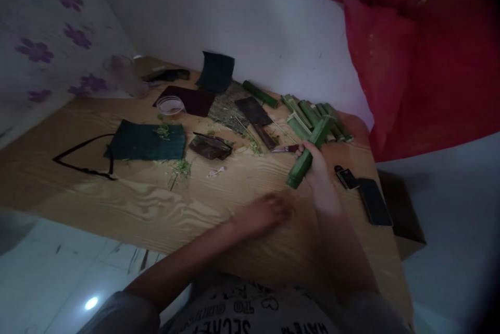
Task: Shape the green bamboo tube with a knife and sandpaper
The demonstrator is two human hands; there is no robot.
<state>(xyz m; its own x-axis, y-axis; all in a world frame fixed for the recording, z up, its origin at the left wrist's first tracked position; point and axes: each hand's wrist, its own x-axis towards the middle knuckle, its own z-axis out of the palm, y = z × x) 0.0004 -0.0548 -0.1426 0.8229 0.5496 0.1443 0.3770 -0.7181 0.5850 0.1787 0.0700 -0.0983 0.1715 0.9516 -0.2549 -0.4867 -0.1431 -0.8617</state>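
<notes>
My right hand (pixel 317 167) is closed around a green bamboo section (pixel 308 154) and holds it slanted just above the wooden table (pixel 128 203). Behind it lies a pile of several more green bamboo pieces (pixel 312 112). A small knife (pixel 285 149) lies just left of my right hand. My left hand (pixel 263 214) rests low on the table in front of me; it is blurred, with fingers curled and nothing visible in them.
A cleaver (pixel 258 118) lies mid-table beside dark sheets (pixel 148 141) and green shavings (pixel 179 167). A clear cup (pixel 171 104) sits further back. A black phone (pixel 374 201) and a small dark object (pixel 347 177) lie right. Red cloth (pixel 429 63) hangs right.
</notes>
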